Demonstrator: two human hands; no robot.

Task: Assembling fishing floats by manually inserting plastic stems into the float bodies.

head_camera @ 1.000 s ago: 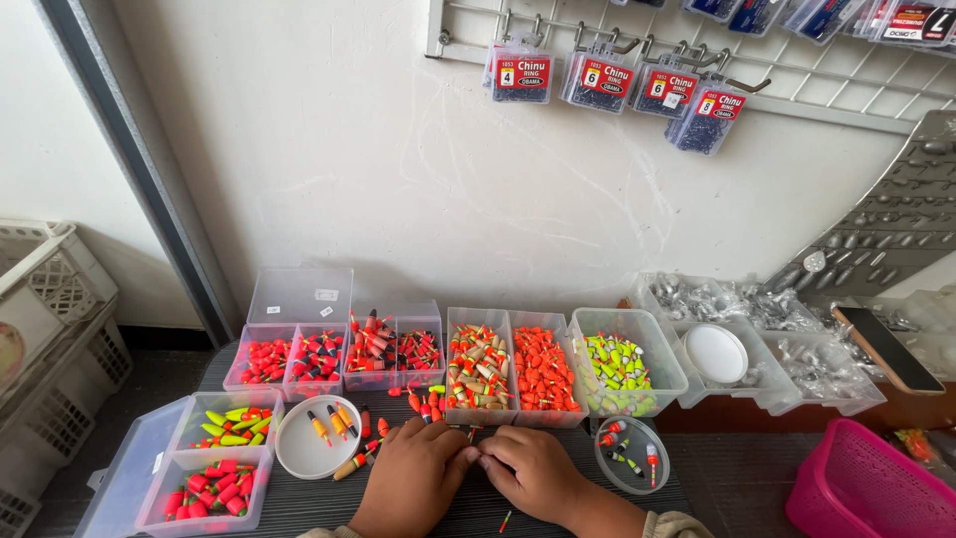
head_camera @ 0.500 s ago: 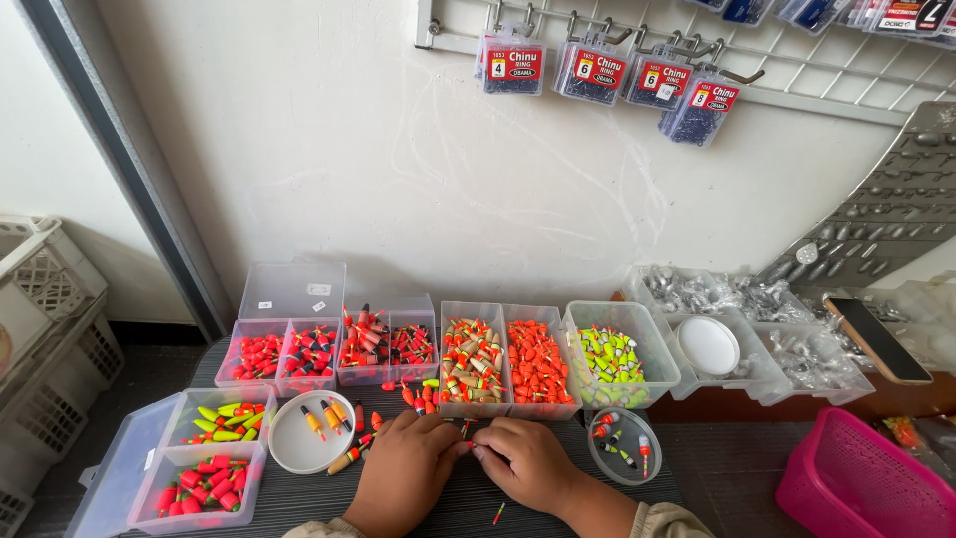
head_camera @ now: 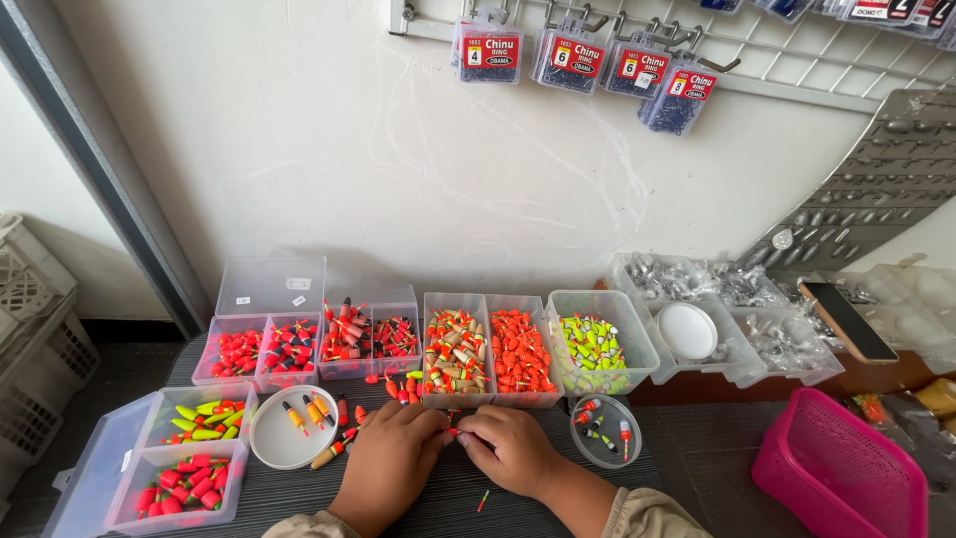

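My left hand (head_camera: 385, 465) and my right hand (head_camera: 512, 448) rest on the dark ribbed mat, fingertips meeting around a small red-tipped fishing float (head_camera: 451, 432) that both pinch. Just beyond them stand clear boxes of orange and red floats (head_camera: 518, 351) and wood-coloured floats (head_camera: 453, 351). To the left of my left hand a white round lid (head_camera: 271, 443) holds three floats. A small round dish (head_camera: 605, 430) with a few floats lies to the right of my right hand. One thin loose float (head_camera: 482, 500) lies between my wrists.
More clear boxes of red floats (head_camera: 261, 351), yellow-green floats (head_camera: 594, 344) and metal parts (head_camera: 787, 339) line the wall. A pink basket (head_camera: 846, 473) sits at the right, white crates (head_camera: 35, 339) at the left. Hook packets (head_camera: 576, 60) hang on a rack above. A phone (head_camera: 846, 319) lies on the right.
The view has shifted slightly; my hands stay together at the same spot on the mat, working the small float.
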